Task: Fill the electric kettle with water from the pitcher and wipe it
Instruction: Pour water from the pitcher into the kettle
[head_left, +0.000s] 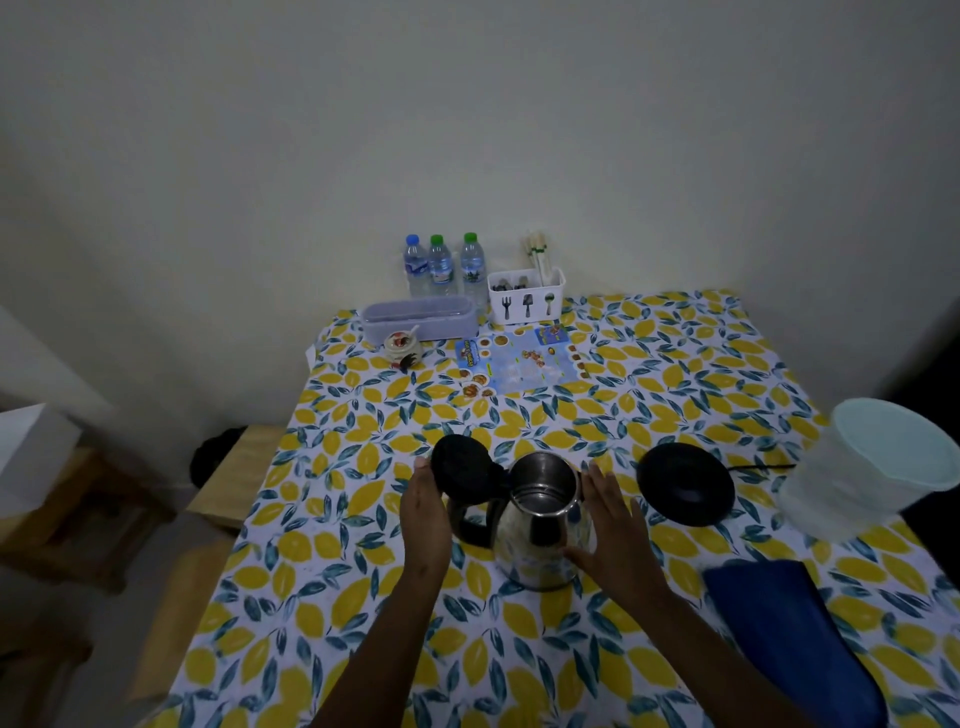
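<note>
- Nearest the camera, two bare forearms reach forward over the lemon-print cloth of the worktop (363, 613), with open cloth around them.
- The worktop's left edge runs diagonally; beyond it stands a wooden stool (234, 475) close to that edge.
- The left hand (427, 519) lies against the black handle side of the kettle, fingers (422, 470) extended and touching the rim of the flipped-open lid (464, 470); whether it grips cannot be told.
- The stainless electric kettle (540, 525) stands upright at the worktop's near middle, mouth open.
- The right hand (613, 540) rests flat on the kettle's right flank, fingers spread, thumb low on the body.
- Just right of it lies the black kettle base (685, 483), apart from the kettle, its cord running right.
- A folded blue cloth (789, 639) lies near the right front edge.
- The translucent pitcher (872, 467) with pale lid stands at the right edge.
- Against the far wall: three water bottles (441, 265), a lidded box (421, 317), a cutlery caddy (525, 296) and a printed leaflet (519, 361); the middle of the worktop is open.
</note>
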